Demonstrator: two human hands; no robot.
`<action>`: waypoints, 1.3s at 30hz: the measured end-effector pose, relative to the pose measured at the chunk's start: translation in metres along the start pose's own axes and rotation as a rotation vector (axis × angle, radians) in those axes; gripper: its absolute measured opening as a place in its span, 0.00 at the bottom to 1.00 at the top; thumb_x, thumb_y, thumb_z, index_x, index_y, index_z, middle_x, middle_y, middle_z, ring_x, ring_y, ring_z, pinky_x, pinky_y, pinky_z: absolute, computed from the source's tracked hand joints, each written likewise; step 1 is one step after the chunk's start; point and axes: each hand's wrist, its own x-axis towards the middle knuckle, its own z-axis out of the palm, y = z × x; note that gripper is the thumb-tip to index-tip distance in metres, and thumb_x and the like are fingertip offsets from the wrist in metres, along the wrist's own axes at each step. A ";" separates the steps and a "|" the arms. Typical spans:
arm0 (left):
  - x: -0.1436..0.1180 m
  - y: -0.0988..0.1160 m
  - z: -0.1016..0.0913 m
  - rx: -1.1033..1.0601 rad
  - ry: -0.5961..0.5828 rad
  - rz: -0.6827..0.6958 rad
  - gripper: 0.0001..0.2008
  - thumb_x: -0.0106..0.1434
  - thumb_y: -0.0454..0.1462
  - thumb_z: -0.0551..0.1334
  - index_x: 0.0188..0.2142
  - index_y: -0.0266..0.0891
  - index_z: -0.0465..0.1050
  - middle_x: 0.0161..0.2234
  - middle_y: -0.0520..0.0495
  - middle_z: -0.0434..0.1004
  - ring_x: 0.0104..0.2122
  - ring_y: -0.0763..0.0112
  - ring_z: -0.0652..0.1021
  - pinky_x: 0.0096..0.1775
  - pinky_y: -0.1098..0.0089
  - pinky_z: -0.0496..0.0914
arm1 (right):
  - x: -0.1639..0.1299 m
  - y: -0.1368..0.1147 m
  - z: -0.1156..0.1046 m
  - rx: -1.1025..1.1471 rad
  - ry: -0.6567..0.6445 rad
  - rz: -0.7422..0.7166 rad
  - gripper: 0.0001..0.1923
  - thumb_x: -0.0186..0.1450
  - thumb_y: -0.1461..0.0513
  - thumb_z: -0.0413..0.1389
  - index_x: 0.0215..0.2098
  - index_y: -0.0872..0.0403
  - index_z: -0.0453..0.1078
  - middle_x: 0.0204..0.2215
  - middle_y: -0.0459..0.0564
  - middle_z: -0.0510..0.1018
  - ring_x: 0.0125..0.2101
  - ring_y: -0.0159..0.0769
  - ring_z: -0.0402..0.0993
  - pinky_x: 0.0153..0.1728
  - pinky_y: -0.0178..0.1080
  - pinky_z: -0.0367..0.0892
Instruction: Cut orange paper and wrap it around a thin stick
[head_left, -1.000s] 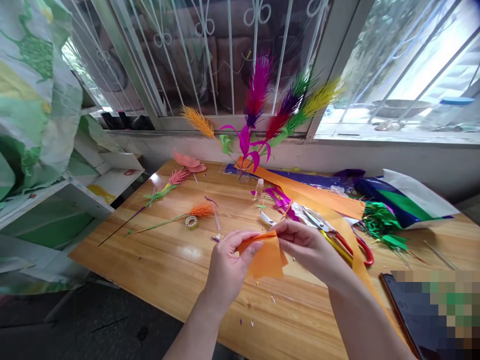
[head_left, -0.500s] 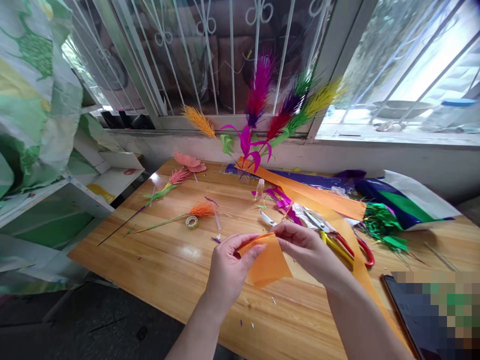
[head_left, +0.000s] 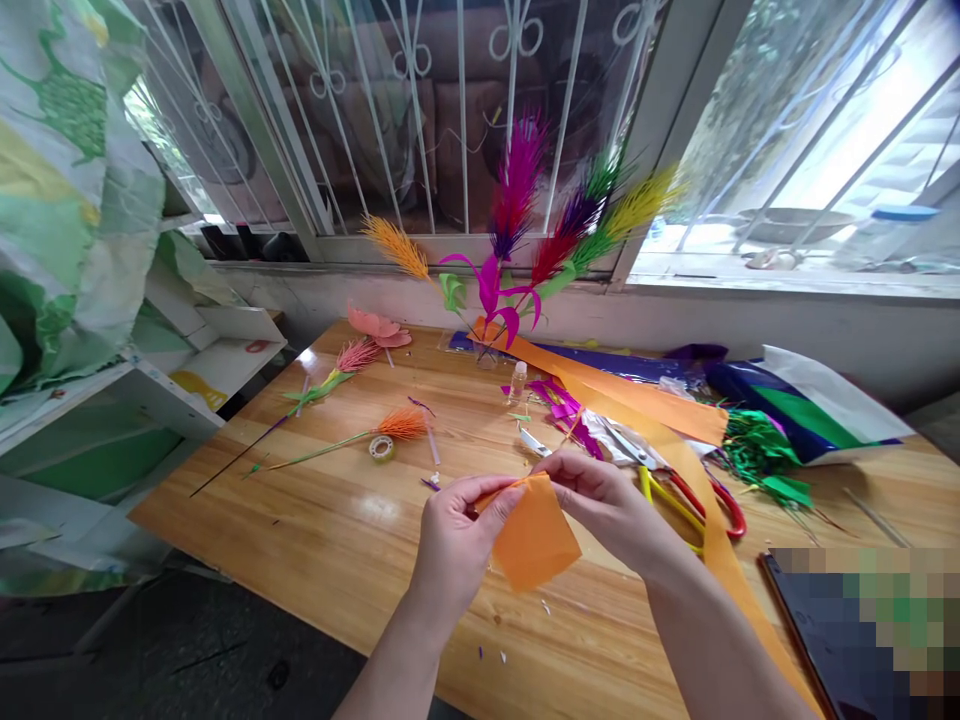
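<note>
Both my hands hold one small piece of orange paper [head_left: 534,538] above the wooden table [head_left: 330,530]. My left hand [head_left: 457,540] pinches its upper left corner between thumb and fingers. My right hand [head_left: 611,505] grips its upper right edge. The paper hangs down between them, slightly curled. A long strip of orange paper [head_left: 637,400] runs across the table behind my right hand. Scissors with red and yellow handles [head_left: 694,495] lie just right of my right hand.
Paper feather stems [head_left: 517,200] in several colours stand near the barred window. An orange feather stem [head_left: 390,426], a tape roll [head_left: 381,448] and a pink one [head_left: 352,355] lie at the left. Foil sheets [head_left: 780,405] and green shreds [head_left: 757,445] are at the right. White shelves [head_left: 187,390] stand left of the table.
The orange paper has been turned and unfolded a little: its lower part now hangs lower and more to the right. Both hands stay in nearly the same place.
</note>
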 end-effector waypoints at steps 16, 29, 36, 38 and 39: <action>-0.001 0.001 -0.001 -0.003 0.025 0.021 0.10 0.51 0.40 0.61 0.30 0.36 0.75 0.29 0.45 0.76 0.30 0.69 0.74 0.33 0.73 0.69 | 0.001 0.000 0.003 -0.143 0.020 -0.032 0.12 0.59 0.53 0.50 0.34 0.54 0.64 0.27 0.47 0.68 0.29 0.30 0.63 0.29 0.31 0.60; 0.002 -0.001 -0.001 -0.149 -0.051 -0.084 0.14 0.52 0.42 0.61 0.32 0.33 0.75 0.28 0.45 0.77 0.29 0.71 0.75 0.33 0.72 0.69 | 0.001 0.003 0.004 -0.075 0.114 -0.008 0.12 0.57 0.54 0.54 0.28 0.55 0.63 0.23 0.44 0.65 0.24 0.27 0.60 0.25 0.30 0.57; 0.001 0.000 -0.005 -0.209 -0.026 -0.156 0.16 0.50 0.43 0.62 0.35 0.33 0.74 0.31 0.42 0.77 0.30 0.68 0.76 0.34 0.67 0.71 | 0.002 -0.002 0.004 -0.038 0.172 0.031 0.14 0.55 0.52 0.55 0.26 0.55 0.61 0.21 0.43 0.64 0.22 0.27 0.60 0.22 0.30 0.57; 0.002 -0.003 -0.006 -0.209 -0.005 -0.155 0.16 0.50 0.43 0.62 0.34 0.33 0.74 0.30 0.42 0.77 0.29 0.68 0.76 0.34 0.67 0.70 | 0.002 -0.001 0.004 -0.052 0.166 0.024 0.14 0.54 0.52 0.55 0.28 0.54 0.63 0.22 0.44 0.66 0.23 0.28 0.62 0.23 0.30 0.59; 0.002 -0.005 -0.006 -0.194 0.009 -0.145 0.15 0.50 0.43 0.62 0.33 0.33 0.75 0.29 0.43 0.77 0.29 0.68 0.76 0.34 0.68 0.70 | 0.003 -0.001 0.004 -0.070 0.155 0.016 0.13 0.54 0.53 0.55 0.28 0.54 0.64 0.23 0.44 0.67 0.25 0.28 0.63 0.25 0.30 0.60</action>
